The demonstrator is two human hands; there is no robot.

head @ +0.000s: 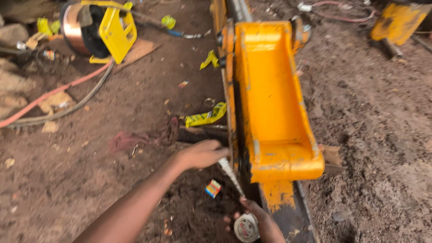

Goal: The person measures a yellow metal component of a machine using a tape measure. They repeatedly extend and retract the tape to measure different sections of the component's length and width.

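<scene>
While blurred, both hands [202, 154] stretch tape [230, 174].

Yellow wire spool [101, 29], red hose [54, 93], reddish rag [135, 139], small colourful box [213, 188], dirt floor [382, 117]

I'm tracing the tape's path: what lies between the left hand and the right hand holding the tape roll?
In the head view, a taut strip of white tape runs from the left hand to the roll in the right hand, above dark soil.

outdoor metal workshop | dirt floor [373, 117] | yellow steel channel [270, 99] | hoses [54, 92]
</scene>
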